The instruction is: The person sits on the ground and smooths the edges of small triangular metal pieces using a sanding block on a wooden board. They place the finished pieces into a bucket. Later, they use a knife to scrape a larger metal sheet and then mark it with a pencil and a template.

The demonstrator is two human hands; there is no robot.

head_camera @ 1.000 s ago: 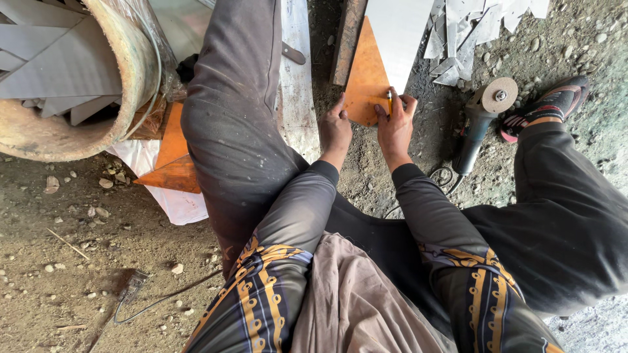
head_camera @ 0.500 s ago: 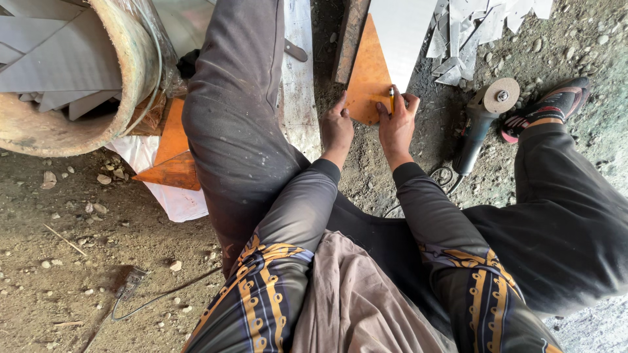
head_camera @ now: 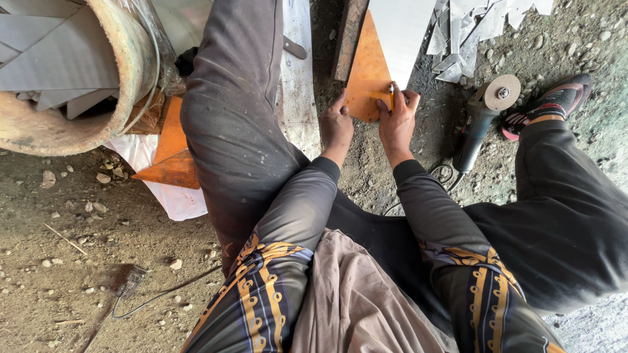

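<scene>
Two hands on an orange tile piece [head_camera: 366, 75] on the ground: left hand [head_camera: 336, 127] presses its near edge, fingers curled; right hand [head_camera: 396, 121] pinches a pencil [head_camera: 392, 93] against it. Angle grinder [head_camera: 484, 114] lies just right.

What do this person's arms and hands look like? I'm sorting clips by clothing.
Both hands, left hand and right hand, are bare, with no gloves. The long sleeves are dusty grey with black cuffs, turning dark near the elbow with gold and orange ornamental bands.
</scene>
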